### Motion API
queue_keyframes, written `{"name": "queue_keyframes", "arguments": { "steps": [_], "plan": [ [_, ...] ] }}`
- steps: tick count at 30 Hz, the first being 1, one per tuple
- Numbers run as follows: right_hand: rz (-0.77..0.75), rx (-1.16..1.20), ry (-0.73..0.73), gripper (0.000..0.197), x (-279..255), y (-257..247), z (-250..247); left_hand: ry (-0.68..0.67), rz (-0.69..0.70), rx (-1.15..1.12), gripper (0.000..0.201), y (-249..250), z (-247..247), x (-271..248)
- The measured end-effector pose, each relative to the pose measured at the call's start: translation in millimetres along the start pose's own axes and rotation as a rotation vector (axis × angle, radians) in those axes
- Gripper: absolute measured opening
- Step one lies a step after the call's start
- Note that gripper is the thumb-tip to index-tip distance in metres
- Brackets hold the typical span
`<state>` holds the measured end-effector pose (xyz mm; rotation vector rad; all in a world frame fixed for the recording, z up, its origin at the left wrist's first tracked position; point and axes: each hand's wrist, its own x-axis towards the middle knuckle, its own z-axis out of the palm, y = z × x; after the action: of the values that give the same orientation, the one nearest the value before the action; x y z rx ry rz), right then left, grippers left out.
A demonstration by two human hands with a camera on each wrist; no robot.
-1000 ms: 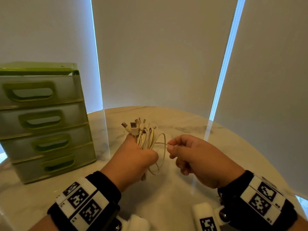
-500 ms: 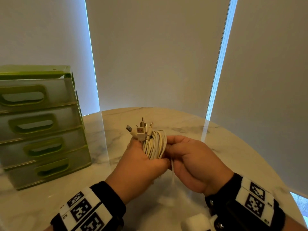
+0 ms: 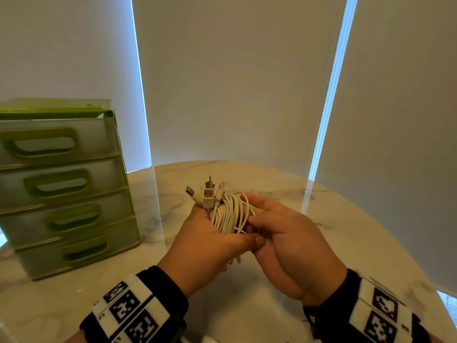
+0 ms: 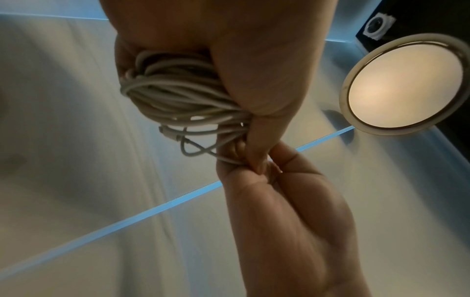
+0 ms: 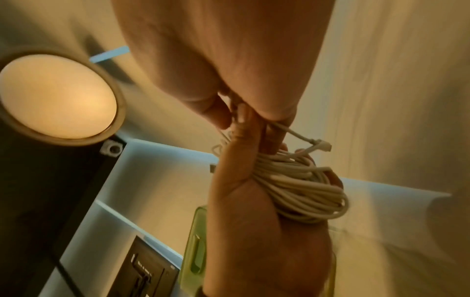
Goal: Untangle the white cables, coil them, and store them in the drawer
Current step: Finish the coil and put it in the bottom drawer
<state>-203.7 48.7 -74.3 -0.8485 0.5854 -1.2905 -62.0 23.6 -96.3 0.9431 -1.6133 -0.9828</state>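
A bundle of coiled white cables (image 3: 228,214) sits above the marble table, gripped in my left hand (image 3: 212,241). Several USB plugs (image 3: 208,194) stick up from the top of the bundle. My right hand (image 3: 277,231) presses against the bundle's right side and pinches a thin loose strand (image 3: 247,206) there. In the left wrist view the coil (image 4: 178,100) lies under my left palm, and the two hands meet at a thin strand (image 4: 229,160). The right wrist view shows the coil (image 5: 300,191) and one loose plug end (image 5: 321,144).
A green drawer unit (image 3: 61,184) with several closed drawers stands on the round marble table (image 3: 321,219) at the left. Closed window blinds hang right behind the table. A round ceiling lamp (image 4: 404,84) shows in both wrist views.
My right hand, which held a strand pulled out to the right, has come in against the bundle. The loose loop has been drawn tight onto the coil. Both hands have shifted slightly right.
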Motion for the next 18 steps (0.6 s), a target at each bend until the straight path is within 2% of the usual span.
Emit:
{"name": "queue_keyframes", "arguments": {
  "steps": [4,8,13,15,18],
  "plan": [
    [0.014,0.036,-0.050,0.037,-2,-4,2,-0.030,0.013,-0.017,0.068,0,-3,1],
    [0.030,0.048,-0.022,0.030,-2,-6,1,-0.041,-0.004,-0.026,0.082,-4,-1,3],
    [0.069,0.075,-0.081,0.040,-4,-7,2,-0.090,0.023,-0.052,0.081,-1,-2,3],
    [0.070,0.068,-0.074,0.042,-3,-3,3,-0.085,0.043,-0.087,0.073,0,0,1],
    [0.005,0.029,-0.033,0.045,-2,5,6,-0.066,0.060,-0.188,0.040,1,6,-2]
  ]
}}
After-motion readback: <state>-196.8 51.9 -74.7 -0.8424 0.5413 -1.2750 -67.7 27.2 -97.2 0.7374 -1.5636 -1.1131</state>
